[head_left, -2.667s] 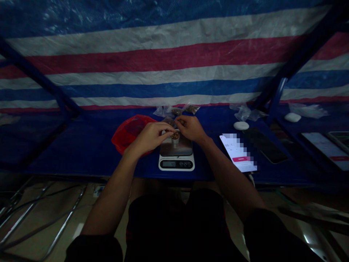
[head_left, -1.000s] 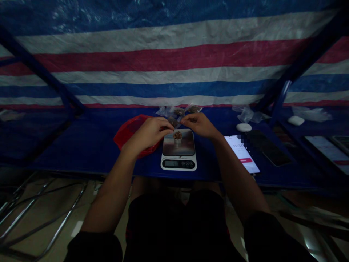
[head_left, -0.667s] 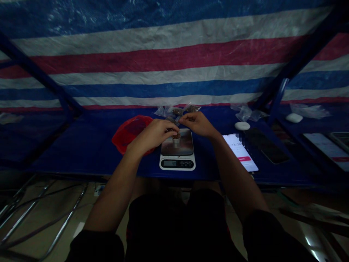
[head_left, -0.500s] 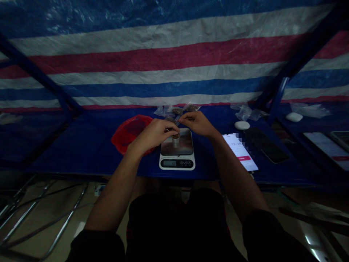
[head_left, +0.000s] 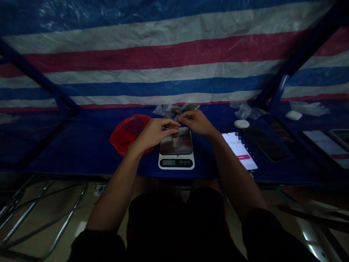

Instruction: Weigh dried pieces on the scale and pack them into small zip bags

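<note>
A white digital kitchen scale (head_left: 176, 163) with a metal plate stands on the blue table in front of me. On its plate is a small pale cup (head_left: 175, 139) filled with brown bits. My left hand (head_left: 159, 131) hovers over the cup, fingers stretched out to the right and thumb apart, near the cup's rim. Just beyond the scale, my right hand (head_left: 195, 121) pinches the edge of a small clear plastic bag (head_left: 176, 117), mostly hidden by the fingers. The left fingertips come close to this bag; whether they touch it I cannot tell.
Left of the scale sits a red plastic bag (head_left: 122, 133), opened wide. Clear bags with brown contents (head_left: 191, 106) lie behind my hands. To the right are a lit phone (head_left: 240, 151), a dark phone (head_left: 268, 145), a white earbud case (head_left: 241, 124) and crumpled clear plastic (head_left: 244, 110).
My left thumb and fingers have lifted off the cup's contents and straightened, so the brown bits show more. The right hand stays nearly in place with the small bag.
</note>
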The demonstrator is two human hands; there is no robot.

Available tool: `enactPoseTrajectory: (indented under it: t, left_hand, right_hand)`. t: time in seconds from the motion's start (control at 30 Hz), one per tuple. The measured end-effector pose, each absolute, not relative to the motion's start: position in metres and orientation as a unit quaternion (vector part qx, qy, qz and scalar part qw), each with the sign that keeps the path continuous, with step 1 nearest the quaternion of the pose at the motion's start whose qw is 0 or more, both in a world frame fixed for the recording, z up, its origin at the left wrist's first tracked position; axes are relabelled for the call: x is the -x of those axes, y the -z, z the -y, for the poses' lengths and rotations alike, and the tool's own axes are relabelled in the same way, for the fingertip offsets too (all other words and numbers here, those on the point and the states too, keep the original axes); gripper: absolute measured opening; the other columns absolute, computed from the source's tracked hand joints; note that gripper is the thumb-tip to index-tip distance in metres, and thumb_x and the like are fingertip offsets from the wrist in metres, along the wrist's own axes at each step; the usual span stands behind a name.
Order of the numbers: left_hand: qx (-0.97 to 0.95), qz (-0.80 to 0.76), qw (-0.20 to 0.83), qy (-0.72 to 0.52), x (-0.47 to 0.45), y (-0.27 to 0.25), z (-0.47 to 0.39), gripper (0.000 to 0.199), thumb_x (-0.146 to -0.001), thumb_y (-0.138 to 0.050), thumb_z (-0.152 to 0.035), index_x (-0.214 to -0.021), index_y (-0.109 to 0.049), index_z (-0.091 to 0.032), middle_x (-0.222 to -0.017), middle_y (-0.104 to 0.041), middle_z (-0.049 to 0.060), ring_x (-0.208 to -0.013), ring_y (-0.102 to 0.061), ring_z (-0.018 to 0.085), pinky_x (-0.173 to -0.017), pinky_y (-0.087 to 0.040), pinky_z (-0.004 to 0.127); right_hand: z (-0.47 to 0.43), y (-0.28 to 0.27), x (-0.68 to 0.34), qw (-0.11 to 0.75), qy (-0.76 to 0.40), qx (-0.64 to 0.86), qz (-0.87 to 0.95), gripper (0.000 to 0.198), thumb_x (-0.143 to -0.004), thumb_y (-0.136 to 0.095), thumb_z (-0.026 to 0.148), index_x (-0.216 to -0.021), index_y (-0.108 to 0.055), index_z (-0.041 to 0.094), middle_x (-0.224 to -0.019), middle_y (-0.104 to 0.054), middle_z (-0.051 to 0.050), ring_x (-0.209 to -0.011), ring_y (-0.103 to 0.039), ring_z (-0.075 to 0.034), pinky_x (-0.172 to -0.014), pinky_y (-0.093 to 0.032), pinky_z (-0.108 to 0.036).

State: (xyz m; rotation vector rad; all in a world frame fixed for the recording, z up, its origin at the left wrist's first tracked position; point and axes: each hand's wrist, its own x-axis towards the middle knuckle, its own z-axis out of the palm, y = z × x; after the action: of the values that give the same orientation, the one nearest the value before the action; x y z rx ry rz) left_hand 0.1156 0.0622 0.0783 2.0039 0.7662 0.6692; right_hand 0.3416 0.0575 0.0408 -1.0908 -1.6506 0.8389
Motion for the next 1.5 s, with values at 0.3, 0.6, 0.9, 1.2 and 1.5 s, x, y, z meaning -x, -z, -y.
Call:
enactPoseTrajectory:
  t: [0.3, 0.6, 0.9, 1.2, 1.5]
  left_hand:
    - [-0.788, -0.317, 0.444, -0.285, -0.116, -0.075, -0.062, 0.026, -0.088, -0.075, -0.026, -0.113, -0.078, -0.017, -0.107, -0.082, 0.009, -0.098, -0.078, 0.022, -0.093, -0.061, 0.037]
    - [-0.785, -0.312, 0.449, -0.291, -0.122, -0.069, -0.062, 0.027, -0.089, -0.075, -0.035, -0.108, -0.079, -0.016, -0.099, -0.082, 0.008, -0.088, -0.077, 0.022, -0.085, -0.061, 0.035]
    - [-0.834, -0.364, 0.280, -0.305, -0.092, -0.095, -0.064, 0.030, -0.099, -0.063, -0.036, -0.116, -0.080, -0.019, -0.112, -0.082, 0.007, -0.100, -0.076, 0.023, -0.095, -0.058, 0.035]
    - [-0.853, -0.440, 0.264, -0.089, -0.035, -0.054, -0.090, 0.017, -0.082, -0.071, -0.029, -0.096, -0.080, -0.024, -0.099, -0.084, 0.006, -0.087, -0.078, 0.025, -0.077, -0.062, 0.033]
    - [-0.868, -0.436, 0.204, -0.120, -0.031, -0.063, -0.086, 0.015, -0.088, -0.072, -0.028, -0.094, -0.085, -0.026, -0.097, -0.085, 0.006, -0.086, -0.078, 0.026, -0.085, -0.059, 0.038]
  right_hand:
    - [-0.057, -0.040, -0.343, 0.476, -0.362, 0.440, 0.669, 0.024, -0.085, -0.076, 0.041, -0.085, -0.082, 0.018, -0.087, -0.080, -0.006, -0.081, -0.070, -0.020, -0.078, -0.054, -0.033]
    - [-0.057, -0.041, -0.342, 0.474, -0.358, 0.444, 0.671, 0.022, -0.086, -0.075, 0.039, -0.084, -0.082, 0.018, -0.085, -0.080, -0.005, -0.079, -0.069, -0.019, -0.075, -0.053, -0.031]
    - [-0.057, -0.039, -0.342, 0.466, -0.346, 0.455, 0.676, 0.028, -0.089, -0.074, 0.045, -0.086, -0.082, 0.018, -0.084, -0.078, -0.005, -0.079, -0.069, -0.021, -0.075, -0.051, -0.033]
    - [-0.058, -0.036, -0.340, 0.463, -0.326, 0.463, 0.682, 0.030, -0.088, -0.073, 0.045, -0.085, -0.082, 0.016, -0.081, -0.079, -0.004, -0.076, -0.067, -0.019, -0.072, -0.051, -0.031]
    - [-0.059, -0.034, -0.341, 0.463, -0.335, 0.465, 0.676, 0.027, -0.088, -0.073, 0.042, -0.086, -0.083, 0.017, -0.086, -0.080, -0.006, -0.079, -0.069, -0.021, -0.074, -0.052, -0.034]
